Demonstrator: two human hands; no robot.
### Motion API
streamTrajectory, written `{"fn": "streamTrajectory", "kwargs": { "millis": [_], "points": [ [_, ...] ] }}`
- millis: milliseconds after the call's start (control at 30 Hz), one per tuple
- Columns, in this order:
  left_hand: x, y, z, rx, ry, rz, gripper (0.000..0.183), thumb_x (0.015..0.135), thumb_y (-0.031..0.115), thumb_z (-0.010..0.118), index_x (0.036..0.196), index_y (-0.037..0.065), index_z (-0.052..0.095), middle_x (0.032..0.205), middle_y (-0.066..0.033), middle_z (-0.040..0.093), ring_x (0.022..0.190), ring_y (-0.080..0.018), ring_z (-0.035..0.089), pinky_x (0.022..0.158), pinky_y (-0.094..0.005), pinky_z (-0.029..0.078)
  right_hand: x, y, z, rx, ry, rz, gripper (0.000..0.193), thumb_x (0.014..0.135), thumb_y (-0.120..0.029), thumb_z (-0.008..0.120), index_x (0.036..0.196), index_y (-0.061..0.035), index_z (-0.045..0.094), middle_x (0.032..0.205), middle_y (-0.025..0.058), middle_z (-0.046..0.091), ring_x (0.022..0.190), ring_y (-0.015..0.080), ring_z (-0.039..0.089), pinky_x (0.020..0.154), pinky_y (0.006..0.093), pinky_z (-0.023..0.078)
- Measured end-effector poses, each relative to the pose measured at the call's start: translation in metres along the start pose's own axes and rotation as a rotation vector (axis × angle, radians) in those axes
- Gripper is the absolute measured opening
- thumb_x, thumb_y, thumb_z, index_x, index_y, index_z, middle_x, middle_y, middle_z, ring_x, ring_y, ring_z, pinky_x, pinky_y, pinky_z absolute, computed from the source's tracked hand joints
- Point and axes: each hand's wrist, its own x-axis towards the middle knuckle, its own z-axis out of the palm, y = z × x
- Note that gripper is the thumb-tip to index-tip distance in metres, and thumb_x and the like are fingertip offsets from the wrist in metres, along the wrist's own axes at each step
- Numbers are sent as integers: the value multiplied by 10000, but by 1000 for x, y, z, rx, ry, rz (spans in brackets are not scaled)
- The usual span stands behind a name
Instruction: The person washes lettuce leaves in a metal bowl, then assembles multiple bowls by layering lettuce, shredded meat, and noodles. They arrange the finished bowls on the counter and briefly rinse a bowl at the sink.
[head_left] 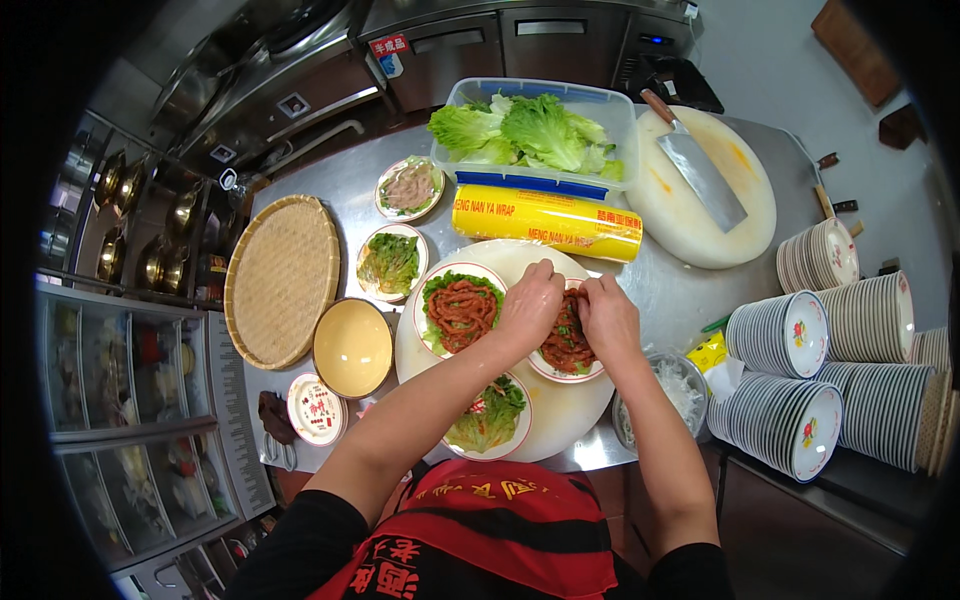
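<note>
My left hand (533, 303) and my right hand (608, 318) meet at the far rim of a plate (567, 377) of reddish-brown meat strips (566, 345). Bent fingertips are drawn together on both hands; whatever lies between them is too small or thin to make out. Left of this plate, more meat strips (460, 314) rest on lettuce in a second plate (424, 332). Nearer me, partly under my left forearm, a third plate (519, 440) carries lettuce (490, 420). All these plates sit on or over a round white board (520, 262).
Beyond the board lie a yellow wrap roll (545, 222) and a lettuce tub (628, 140). A cleaver (703, 180) rests on another board (748, 185), far right. Plate stacks (765, 425) crowd the right edge. Leftward are a bowl (353, 348) and a woven tray (282, 280).
</note>
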Motion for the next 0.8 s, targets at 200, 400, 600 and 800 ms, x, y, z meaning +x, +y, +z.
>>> {"fn": "streamTrajectory", "kwargs": {
  "millis": [200,400,600,800],
  "points": [
    [-5,-4,1,-154,40,-43,115,776,55,631,879,4,618,916,-143,537,912,-319,556,763,-412,487,-10,6,3,39,-1,18,108,845,-97,573,940,-65,613,847,142,609,754,338,630,666,433,519],
    [-14,-18,-39,-346,198,-199,157,819,58,638,973,25,640,899,-123,569,818,-258,574,728,-359,475,-19,16,-19,305,148,154,201,824,-7,579,1016,-37,631,911,167,662,744,309,648,680,365,518],
    [-75,-38,-97,-396,333,-356,161,855,39,592,1002,0,643,833,-93,568,729,-163,553,675,-286,458,-72,36,-60,545,245,324,263,824,54,496,1037,-21,632,864,154,664,737,258,647,700,329,512],
    [-188,-39,-72,-413,209,-513,169,832,63,618,994,28,646,845,-126,582,699,-210,573,655,-324,473,-141,-8,-32,706,-35,292,248,838,12,515,1055,-21,629,888,135,657,725,200,629,683,303,507]
  ]
}}
